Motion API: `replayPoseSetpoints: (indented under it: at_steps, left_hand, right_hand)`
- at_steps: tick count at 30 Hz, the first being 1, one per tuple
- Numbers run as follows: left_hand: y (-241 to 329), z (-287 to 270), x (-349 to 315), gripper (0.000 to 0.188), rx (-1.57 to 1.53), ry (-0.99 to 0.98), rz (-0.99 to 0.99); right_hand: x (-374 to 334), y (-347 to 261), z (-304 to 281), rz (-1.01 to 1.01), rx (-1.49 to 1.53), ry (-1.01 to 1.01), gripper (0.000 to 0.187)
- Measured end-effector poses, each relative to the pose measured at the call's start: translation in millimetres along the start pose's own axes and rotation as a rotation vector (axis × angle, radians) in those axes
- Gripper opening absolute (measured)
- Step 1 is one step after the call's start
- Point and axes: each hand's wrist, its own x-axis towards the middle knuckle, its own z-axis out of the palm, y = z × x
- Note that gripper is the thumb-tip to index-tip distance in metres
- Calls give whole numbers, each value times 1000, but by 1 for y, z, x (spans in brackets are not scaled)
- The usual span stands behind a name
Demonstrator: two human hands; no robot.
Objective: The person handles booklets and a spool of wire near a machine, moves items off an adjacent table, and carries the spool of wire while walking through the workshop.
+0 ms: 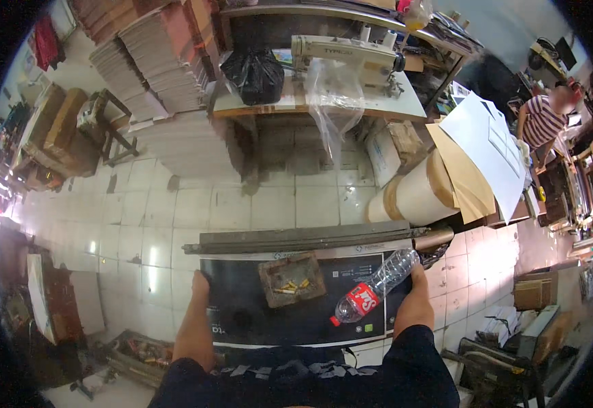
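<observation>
A wide board [242,316] with a black printed covering spans the space before me. My left hand [202,280] is at its left edge and my right hand [417,270] at its right edge. Both look closed on the sides, though most of the fingers are hidden. On the board sits a square, dirty ashtray [269,280] with several yellowish cigarette butts in it. To its right lies a clear plastic bottle [386,275] with a red label and red cap. The bottle's base is close to my right hand.
Grey bars [303,238] run along the board's far edge. Beyond the tiled floor [194,207] stands a sewing machine [340,51] on a table, beside tall paper stacks [150,64]. Large rolls [412,190] and loose sheets [483,136] are at the right. Another person [545,119] is farther back.
</observation>
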Motion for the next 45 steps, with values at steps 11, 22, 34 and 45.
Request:
replayPoseSetpoints:
  at_steps: [11, 22, 34, 45]
  left_hand:
    - [31, 36, -1, 49, -34, 14, 149]
    - [71, 57, 41, 46, -38, 33, 192]
    - [172, 85, 92, 52, 282, 40, 227]
    - [181, 96, 134, 42, 402, 14, 248]
  right_hand:
    - [96, -58, -3, -90, -52, -57, 44]
    - [129, -141, -12, 54, 56, -86, 63]
    - [153, -144, 5, -17, -45, 61, 41]
    - [191, -198, 0, -68, -183, -1, 32]
